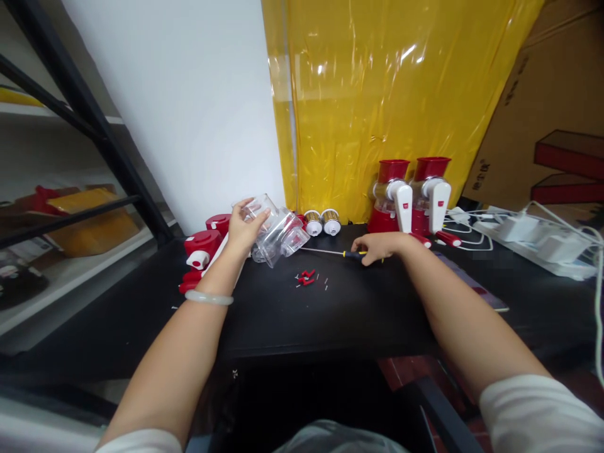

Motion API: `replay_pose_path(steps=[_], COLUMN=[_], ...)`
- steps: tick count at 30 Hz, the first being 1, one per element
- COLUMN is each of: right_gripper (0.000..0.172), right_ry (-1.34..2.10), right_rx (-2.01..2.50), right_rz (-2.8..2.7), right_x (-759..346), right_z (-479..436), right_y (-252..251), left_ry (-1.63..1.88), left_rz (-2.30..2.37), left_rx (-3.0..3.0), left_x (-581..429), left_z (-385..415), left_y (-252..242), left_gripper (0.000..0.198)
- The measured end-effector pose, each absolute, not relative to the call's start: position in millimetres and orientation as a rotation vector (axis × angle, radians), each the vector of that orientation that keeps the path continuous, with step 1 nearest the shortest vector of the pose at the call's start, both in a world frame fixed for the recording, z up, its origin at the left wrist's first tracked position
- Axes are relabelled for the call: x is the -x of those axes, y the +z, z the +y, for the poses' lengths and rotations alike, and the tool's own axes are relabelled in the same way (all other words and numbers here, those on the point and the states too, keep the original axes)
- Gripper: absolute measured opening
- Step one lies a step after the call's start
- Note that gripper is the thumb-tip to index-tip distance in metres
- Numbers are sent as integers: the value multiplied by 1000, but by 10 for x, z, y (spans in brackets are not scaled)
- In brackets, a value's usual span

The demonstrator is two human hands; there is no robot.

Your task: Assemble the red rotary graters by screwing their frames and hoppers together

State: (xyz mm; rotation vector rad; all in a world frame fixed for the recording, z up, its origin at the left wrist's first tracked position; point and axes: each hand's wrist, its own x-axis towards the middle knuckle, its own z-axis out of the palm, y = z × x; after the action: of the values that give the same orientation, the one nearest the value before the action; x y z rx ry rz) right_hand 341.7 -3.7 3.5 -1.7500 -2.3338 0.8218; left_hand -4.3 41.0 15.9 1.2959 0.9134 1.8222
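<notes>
My left hand [245, 228] is closed around the rim of a clear plastic cup [261, 208] at the top of a tilted stack of clear cups [279, 236] lying on the black table [283, 314]. My right hand [377, 246] rests on the table, its fingers wrapped on the yellow-and-black handle of a screwdriver [352, 254] whose thin shaft points left toward the cups. Small red caps and screws [307, 278] lie between my hands.
Two assembled red-and-white grinders [409, 195] stand at the back by a yellow plastic sheet. Two metal drum inserts [322, 221] sit beside them. Red lids [204, 244] lie left of the cups. A white power strip with cables [533, 236] lies on the right, a shelf rack on the left.
</notes>
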Motion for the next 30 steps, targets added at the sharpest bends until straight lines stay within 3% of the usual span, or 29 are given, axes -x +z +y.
replay_pose_path(steps=[8,12,16,22,26,30], right_gripper=[17,17,14,43,68,77], right_ry=[348,412,692,1062,1178,1235], right_rx=[1885,1768,1574,812,641,558], right_rz=[-2425,-2320,-1905,-1144,-989,-951], right_x=[-3177,-3280,-3202,-2506,-2169,-2073], right_z=[-177,-160,-92,-110,-280,-395], right_y=[151,206,118,-121,-151,-147], left_ry=[1835,1899,1927,1951,1938,1909], left_rz=[870,757,707,766,816,820], left_rx=[-1163,-1050,-981,-1009,-1071,-1165], left_x=[96,141,152,-3,-224,-424], left_z=[381,366,367,315,211,157], left_y=[231,273,278,245,274,372], left_gripper=[57,52,48,54,58,63])
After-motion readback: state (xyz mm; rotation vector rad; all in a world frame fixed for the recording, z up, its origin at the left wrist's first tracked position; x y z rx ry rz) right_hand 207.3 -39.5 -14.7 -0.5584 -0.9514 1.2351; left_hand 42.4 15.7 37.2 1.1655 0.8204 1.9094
